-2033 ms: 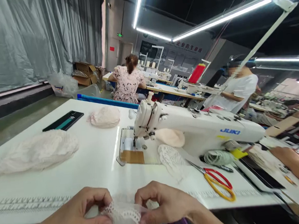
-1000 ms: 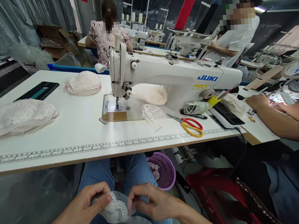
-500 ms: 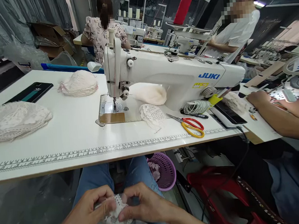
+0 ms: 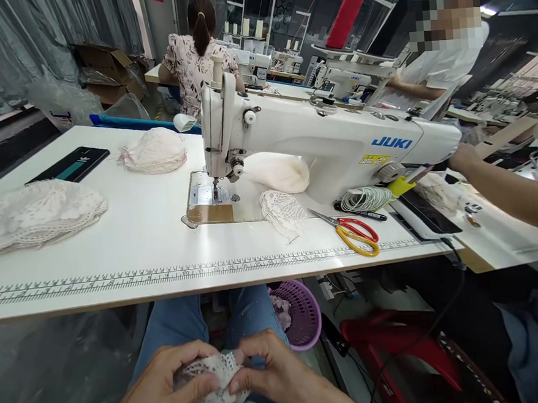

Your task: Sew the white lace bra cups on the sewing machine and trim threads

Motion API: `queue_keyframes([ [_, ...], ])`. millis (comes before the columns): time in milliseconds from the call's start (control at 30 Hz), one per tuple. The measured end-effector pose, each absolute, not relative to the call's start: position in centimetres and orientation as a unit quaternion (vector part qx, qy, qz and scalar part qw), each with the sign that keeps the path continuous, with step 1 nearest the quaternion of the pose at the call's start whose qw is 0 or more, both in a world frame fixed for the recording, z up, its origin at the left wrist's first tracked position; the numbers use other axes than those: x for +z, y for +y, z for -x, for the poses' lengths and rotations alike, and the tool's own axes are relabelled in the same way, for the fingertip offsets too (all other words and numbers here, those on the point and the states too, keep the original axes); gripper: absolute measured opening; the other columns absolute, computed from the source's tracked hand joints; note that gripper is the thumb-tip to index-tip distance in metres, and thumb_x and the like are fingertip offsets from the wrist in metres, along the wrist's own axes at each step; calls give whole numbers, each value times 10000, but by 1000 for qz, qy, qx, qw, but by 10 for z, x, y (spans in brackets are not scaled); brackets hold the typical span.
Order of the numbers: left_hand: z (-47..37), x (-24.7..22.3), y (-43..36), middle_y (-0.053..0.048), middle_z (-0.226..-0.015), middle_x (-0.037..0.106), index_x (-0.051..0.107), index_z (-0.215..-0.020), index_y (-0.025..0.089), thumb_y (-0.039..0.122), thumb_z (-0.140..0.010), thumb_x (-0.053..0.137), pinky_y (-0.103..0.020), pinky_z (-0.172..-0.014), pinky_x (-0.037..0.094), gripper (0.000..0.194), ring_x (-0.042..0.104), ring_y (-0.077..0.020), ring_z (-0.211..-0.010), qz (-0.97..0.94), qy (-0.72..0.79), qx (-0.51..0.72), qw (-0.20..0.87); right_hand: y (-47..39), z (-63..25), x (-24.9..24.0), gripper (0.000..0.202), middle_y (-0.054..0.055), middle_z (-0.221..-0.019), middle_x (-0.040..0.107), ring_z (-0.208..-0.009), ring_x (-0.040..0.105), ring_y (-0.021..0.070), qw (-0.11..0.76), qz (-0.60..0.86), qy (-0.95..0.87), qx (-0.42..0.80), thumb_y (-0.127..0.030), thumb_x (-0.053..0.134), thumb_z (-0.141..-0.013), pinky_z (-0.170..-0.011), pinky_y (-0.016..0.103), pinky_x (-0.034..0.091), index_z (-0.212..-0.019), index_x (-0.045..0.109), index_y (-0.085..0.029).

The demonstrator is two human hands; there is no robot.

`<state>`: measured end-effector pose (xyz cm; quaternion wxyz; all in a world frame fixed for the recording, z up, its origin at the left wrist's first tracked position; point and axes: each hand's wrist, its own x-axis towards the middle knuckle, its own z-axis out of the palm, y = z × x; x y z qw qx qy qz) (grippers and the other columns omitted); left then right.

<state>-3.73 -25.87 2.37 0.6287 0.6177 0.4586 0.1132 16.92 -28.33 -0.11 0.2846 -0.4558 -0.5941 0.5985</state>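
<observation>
Above my lap, below the table edge, both hands grip one bunched piece of white lace (image 4: 222, 389). My left hand (image 4: 173, 380) pinches its left side between thumb and fingers. On the right side, my right hand (image 4: 274, 370) is closed on the lace, thumb toward me. A white sewing machine (image 4: 324, 136) stands on the table above the hands. Beside its needle plate lies another lace piece (image 4: 283, 214), and scissors (image 4: 351, 232) with red and yellow handles rest to the right of that.
On the left of the table (image 4: 143, 253) are two lace piles (image 4: 39, 211) (image 4: 154, 151) and a phone (image 4: 70, 166). A purple basket (image 4: 304, 315) holding fabric stands under the table. A co-worker's arm (image 4: 507, 185) reaches in from the right; two other people are farther back.
The view has shifted slightly, moving the scene rightward. My hands still hold the lace and have turned it a little. The co-worker's arm at right has reached toward the machine's end.
</observation>
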Motion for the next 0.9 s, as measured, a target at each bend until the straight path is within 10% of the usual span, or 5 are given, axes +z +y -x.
queue_keyframes([
  [567,53,1,-258,69,-584,272,486,-617,180,709,-773,501,-206,-506,218,551,232,-108,-561,-528,532,158,642,-277,-176,-9,495,-35,-585,520,-553,435,84,262,415,-561,666,-613,686,-691,-516,184,346,-736,693,-120],
  [900,39,9,-260,52,-583,369,517,-594,179,708,-746,534,-194,-516,293,551,317,-117,-568,-533,528,158,643,-281,-182,-11,498,-39,-617,537,-584,459,90,273,377,-536,704,-592,766,-589,-546,185,372,-772,695,-134],
])
